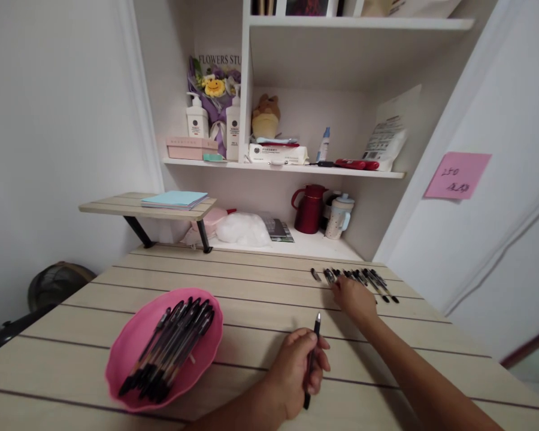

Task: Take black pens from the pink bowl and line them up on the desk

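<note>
My left hand (296, 368) is closed around a black pen (312, 356), held upright with its tip pointing away from me, low over the wooden table (260, 299). My right hand (353, 297) reaches forward to a row of several black pen caps and pens (359, 278) lying near the table's far right edge; its fingers rest on the left end of that row, and I cannot see what they grip. A pink bowl (130, 347) at the front left holds several black pens (173, 347).
Behind the table stand white shelves with a red jug (309, 208), a cup (339, 216), bottles, a plush toy and a flower bouquet. A small raised wooden shelf (146, 206) carries notebooks at the back left. A pink sticky note (457, 175) hangs on the right wall.
</note>
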